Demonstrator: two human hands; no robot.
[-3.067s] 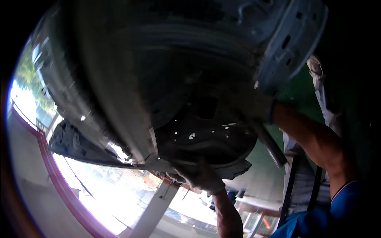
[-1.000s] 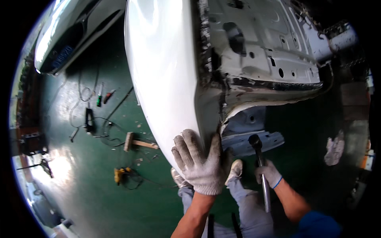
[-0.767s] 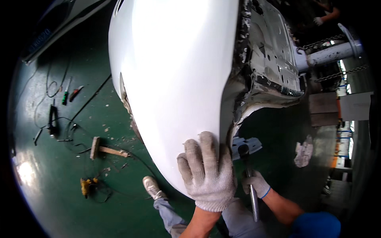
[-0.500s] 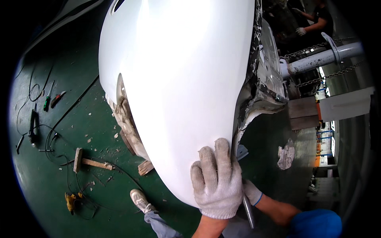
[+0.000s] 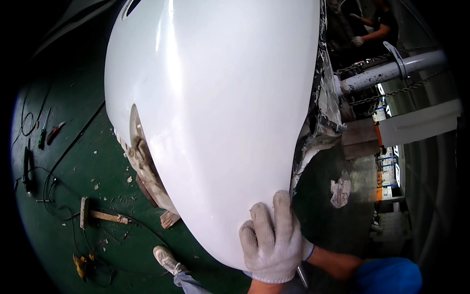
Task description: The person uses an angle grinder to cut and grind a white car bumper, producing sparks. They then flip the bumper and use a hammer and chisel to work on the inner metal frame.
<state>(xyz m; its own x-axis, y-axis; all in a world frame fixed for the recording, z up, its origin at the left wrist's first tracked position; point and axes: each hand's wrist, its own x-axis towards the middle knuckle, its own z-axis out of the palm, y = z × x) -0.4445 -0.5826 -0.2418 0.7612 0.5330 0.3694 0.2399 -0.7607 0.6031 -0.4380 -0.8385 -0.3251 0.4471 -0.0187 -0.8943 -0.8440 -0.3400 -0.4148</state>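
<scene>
A large, glossy white car body panel (image 5: 230, 112) fills the middle and tapers toward me. My left hand (image 5: 274, 240), in a knitted white work glove, lies on its near end by the right edge. Its fingers are stretched out along the surface with gaps between them. My right hand (image 5: 307, 249), gloved too, is mostly behind the left one. Only the blue-trimmed cuff and a little of the glove show, beside the panel's edge. A metal rod (image 5: 302, 277) slants down from under that hand; the fingers around it are hidden.
A hammer (image 5: 105, 215), a green-handled screwdriver (image 5: 43, 136), cables and a yellow tool (image 5: 80, 267) lie on the green floor (image 5: 68, 161) at left, among chips. Wood blocks (image 5: 169, 219) sit beneath the panel. Far right, a person (image 5: 384, 27) works beyond a chained steel beam (image 5: 391, 73).
The whole view has shifted, so the floor and its tools sit further left and lower. My left hand stays on the panel's near end. Less of my right hand and the rod shows.
</scene>
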